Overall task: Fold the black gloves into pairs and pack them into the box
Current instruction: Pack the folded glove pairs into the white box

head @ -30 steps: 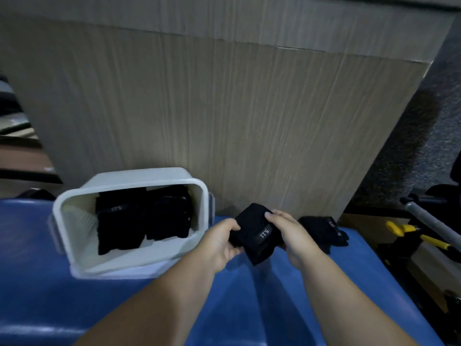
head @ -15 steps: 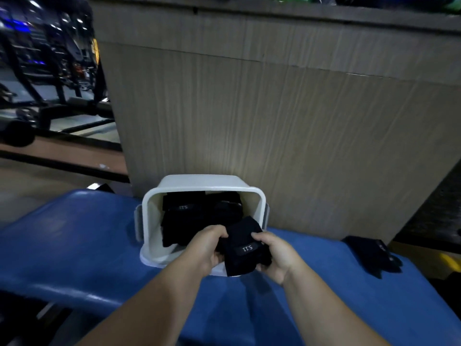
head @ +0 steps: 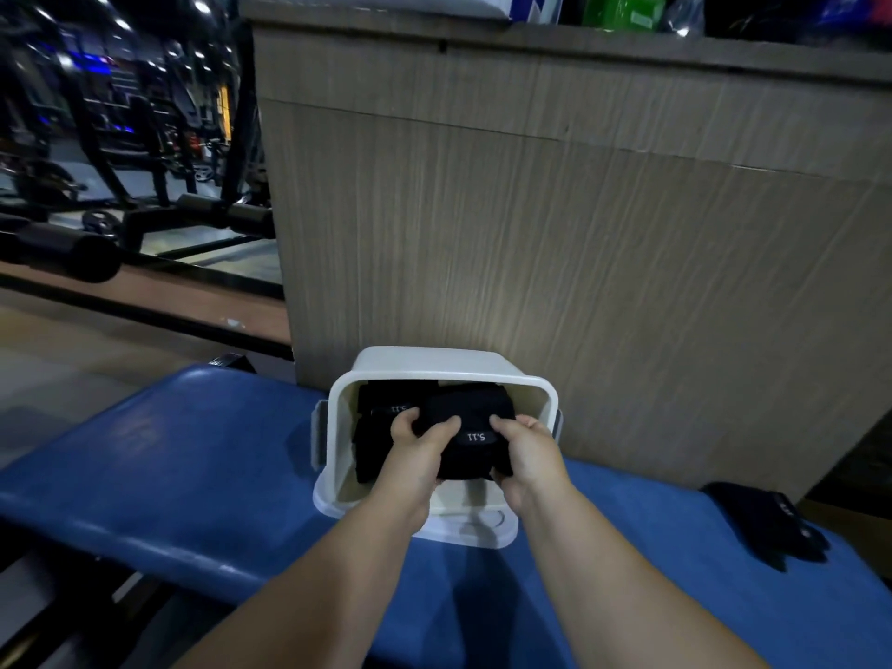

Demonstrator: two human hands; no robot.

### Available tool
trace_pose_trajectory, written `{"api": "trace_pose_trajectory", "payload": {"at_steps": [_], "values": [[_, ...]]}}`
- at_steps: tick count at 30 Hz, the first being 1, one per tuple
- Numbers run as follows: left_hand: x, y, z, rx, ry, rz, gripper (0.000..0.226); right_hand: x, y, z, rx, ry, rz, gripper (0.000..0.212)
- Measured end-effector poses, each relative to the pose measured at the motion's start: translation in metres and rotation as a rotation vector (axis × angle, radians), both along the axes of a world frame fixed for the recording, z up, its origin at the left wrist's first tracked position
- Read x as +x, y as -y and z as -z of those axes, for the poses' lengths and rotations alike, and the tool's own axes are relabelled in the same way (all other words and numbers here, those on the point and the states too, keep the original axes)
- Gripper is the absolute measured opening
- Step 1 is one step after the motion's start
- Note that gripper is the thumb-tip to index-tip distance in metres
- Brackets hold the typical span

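So, closest in, both forearms reach forward over the blue bench. The left hand and right hand each grip the same folded pair of black gloves, fingers curled over its top edge, one hand per side. A white "5.11" tag on the pair shows upside down between the two hands. The pair sits right in the mouth of the white box, partly inside, over the right half. The box is on the bench, tipped so its opening faces the camera, right in front of the wood counter; can't tell if they actually touch. More gloves are already packed in the left half, up against the pair, with another white tag showing. Off to the right, well apart from the box, a loose glove lies flat on the bench. Behind the box the counter rises with stuff on top, a green package among it, too blurry to tell more. Far left there's dark gym gear on the floor
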State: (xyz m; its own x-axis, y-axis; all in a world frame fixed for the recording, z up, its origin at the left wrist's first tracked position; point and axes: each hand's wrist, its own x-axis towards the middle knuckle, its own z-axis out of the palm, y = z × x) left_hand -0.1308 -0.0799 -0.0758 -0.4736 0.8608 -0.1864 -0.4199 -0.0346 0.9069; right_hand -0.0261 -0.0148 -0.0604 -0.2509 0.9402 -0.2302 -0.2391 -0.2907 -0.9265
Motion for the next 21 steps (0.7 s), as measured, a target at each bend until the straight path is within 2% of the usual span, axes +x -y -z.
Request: {"api": "trace_pose_trajectory", "payload": {"at_steps": [3, 8, 12, 17, 19, 21], "values": [[-0.003, -0.004, -0.004, -0.007, -0.095, 0.0, 0.057, -0.006, -0.005, -0.005, -0.002, 0.012, 0.066, 0.023], [-0.004, -0.015, -0.009, -0.022, -0.264, -0.092, 0.049, -0.012, -0.011, -0.011, -0.017, -0.003, 0.103, 0.025], [-0.005, -0.027, -0.008, -0.051, -0.365, -0.167, 0.041, -0.014, -0.016, -0.011, 0.03, -0.014, 0.055, 0.009], [-0.007, -0.046, -0.011, -0.11, -0.433, -0.243, 0.028, -0.01, -0.023, -0.008, 0.091, -0.014, -0.039, 0.028], [-0.007, -0.053, -0.013, -0.137, -0.451, -0.283, 0.024, -0.006, -0.025, -0.005, 0.158, 0.068, -0.095, 0.032], [-0.007, -0.059, -0.015, -0.168, -0.484, -0.303, 0.029, -0.004, -0.028, -0.003, 0.255, 0.245, -0.113, 0.033]]}}
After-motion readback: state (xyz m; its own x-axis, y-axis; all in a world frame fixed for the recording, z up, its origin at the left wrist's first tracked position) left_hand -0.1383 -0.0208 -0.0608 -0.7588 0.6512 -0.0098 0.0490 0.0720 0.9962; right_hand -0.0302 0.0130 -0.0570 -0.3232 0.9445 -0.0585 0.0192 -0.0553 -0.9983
